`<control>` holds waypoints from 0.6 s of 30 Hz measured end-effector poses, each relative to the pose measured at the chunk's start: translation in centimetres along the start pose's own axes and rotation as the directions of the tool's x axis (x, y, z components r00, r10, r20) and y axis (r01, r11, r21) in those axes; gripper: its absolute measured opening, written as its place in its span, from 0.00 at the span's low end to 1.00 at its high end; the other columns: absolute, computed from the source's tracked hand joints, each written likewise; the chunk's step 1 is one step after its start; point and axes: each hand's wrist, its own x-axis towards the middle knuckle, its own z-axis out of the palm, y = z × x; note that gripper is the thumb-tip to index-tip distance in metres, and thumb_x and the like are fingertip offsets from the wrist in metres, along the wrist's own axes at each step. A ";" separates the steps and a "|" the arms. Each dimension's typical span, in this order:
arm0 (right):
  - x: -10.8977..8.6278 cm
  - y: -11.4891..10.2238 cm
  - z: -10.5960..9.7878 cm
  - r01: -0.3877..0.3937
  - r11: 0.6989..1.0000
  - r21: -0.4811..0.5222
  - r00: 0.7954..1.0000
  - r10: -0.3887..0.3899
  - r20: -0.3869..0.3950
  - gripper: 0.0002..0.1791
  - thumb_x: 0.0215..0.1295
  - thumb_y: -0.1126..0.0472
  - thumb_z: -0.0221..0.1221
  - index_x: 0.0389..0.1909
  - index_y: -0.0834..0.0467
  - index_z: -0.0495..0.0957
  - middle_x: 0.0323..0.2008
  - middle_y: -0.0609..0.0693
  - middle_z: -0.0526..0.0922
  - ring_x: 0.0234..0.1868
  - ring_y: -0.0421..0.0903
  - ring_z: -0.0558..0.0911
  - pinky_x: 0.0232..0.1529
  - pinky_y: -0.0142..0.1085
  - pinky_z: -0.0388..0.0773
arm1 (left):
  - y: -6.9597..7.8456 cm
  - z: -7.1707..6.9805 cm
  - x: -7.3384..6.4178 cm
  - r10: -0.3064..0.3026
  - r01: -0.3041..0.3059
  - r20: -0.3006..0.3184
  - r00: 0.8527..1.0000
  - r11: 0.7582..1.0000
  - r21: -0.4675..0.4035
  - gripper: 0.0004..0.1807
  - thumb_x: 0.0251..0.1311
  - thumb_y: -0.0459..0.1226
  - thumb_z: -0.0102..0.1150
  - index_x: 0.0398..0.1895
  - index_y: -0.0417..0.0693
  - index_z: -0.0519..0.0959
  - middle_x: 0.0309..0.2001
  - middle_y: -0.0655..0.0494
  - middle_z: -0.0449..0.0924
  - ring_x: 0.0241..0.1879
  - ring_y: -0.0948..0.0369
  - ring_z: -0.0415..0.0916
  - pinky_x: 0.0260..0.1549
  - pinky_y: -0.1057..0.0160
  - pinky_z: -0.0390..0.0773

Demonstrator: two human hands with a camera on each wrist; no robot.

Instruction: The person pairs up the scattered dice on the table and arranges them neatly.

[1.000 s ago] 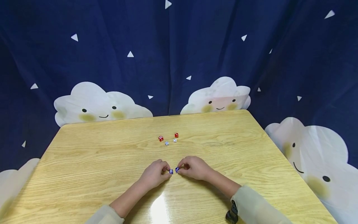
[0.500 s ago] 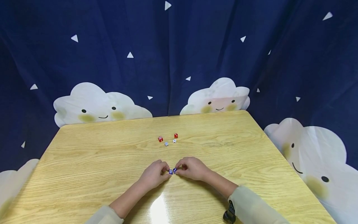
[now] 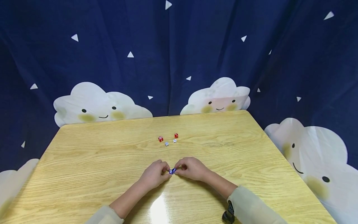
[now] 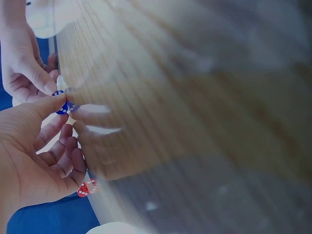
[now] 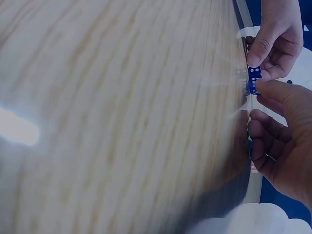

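Observation:
Two blue dice with white pips meet on the wooden table in the head view. My left hand (image 3: 154,175) pinches the left blue die (image 3: 170,171) between thumb and fingertip. From the other side, my right hand (image 3: 193,169) pinches the right blue die (image 3: 174,170) the same way. They look side by side and touching, also in the right wrist view, where the blue dice (image 5: 254,78) form a short row between both hands. Fingers partly cover them in the left wrist view. Beyond the hands lie two red dice, left (image 3: 160,139) and right (image 3: 176,136).
Between and slightly nearer than the red dice sit two white dice, left (image 3: 167,144) and right (image 3: 174,141). The wooden table (image 3: 92,149) ends at a dark blue curtain (image 3: 167,62) printed with clouds. A black band (image 3: 229,213) shows by the right sleeve.
My right hand has slid left with its blue die, closing the gap to the other blue die. The left hand has stayed in place. Red and white dice have not moved.

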 end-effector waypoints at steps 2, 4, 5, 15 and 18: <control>0.0 0.0 0.0 -0.002 1.000 0.006 1.000 0.002 0.000 0.08 0.53 0.52 0.60 0.33 0.48 0.80 0.17 0.37 0.70 0.17 0.30 0.63 0.19 0.23 0.61 | 0.0 0.0 0.0 0.001 -0.001 0.001 1.000 1.000 0.001 0.08 0.47 0.41 0.62 0.29 0.48 0.76 0.23 0.56 0.68 0.22 0.65 0.60 0.19 0.71 0.61; 0.0 0.1 0.1 -0.005 1.000 0.011 1.000 0.005 0.001 0.08 0.53 0.52 0.60 0.34 0.48 0.80 0.16 0.37 0.70 0.17 0.30 0.63 0.19 0.23 0.61 | 0.0 0.0 0.0 0.002 -0.002 0.003 1.000 1.000 0.001 0.08 0.47 0.41 0.62 0.29 0.48 0.76 0.23 0.56 0.68 0.22 0.65 0.60 0.19 0.71 0.61; 0.0 0.1 0.1 -0.007 1.000 0.013 1.000 0.007 0.002 0.08 0.53 0.51 0.60 0.34 0.48 0.80 0.16 0.37 0.69 0.17 0.31 0.63 0.19 0.23 0.61 | 0.0 0.0 0.0 0.005 -0.005 0.002 1.000 1.000 0.001 0.08 0.47 0.41 0.62 0.29 0.48 0.76 0.23 0.56 0.68 0.22 0.65 0.60 0.20 0.71 0.61; 0.0 0.2 0.2 -0.007 1.000 0.004 1.000 0.007 0.005 0.10 0.52 0.50 0.60 0.35 0.48 0.79 0.16 0.37 0.68 0.16 0.31 0.63 0.19 0.24 0.61 | 0.0 0.1 0.0 0.004 -0.004 0.005 1.000 1.000 0.006 0.08 0.47 0.41 0.62 0.28 0.48 0.76 0.24 0.57 0.68 0.23 0.66 0.60 0.20 0.72 0.61; 0.0 0.3 0.3 -0.002 1.000 0.003 1.000 0.002 -0.007 0.10 0.52 0.50 0.60 0.34 0.48 0.79 0.15 0.37 0.68 0.16 0.31 0.63 0.19 0.24 0.61 | 0.0 0.1 0.0 0.006 -0.006 0.004 1.000 1.000 0.004 0.08 0.47 0.41 0.62 0.29 0.48 0.76 0.24 0.58 0.68 0.23 0.66 0.60 0.20 0.71 0.62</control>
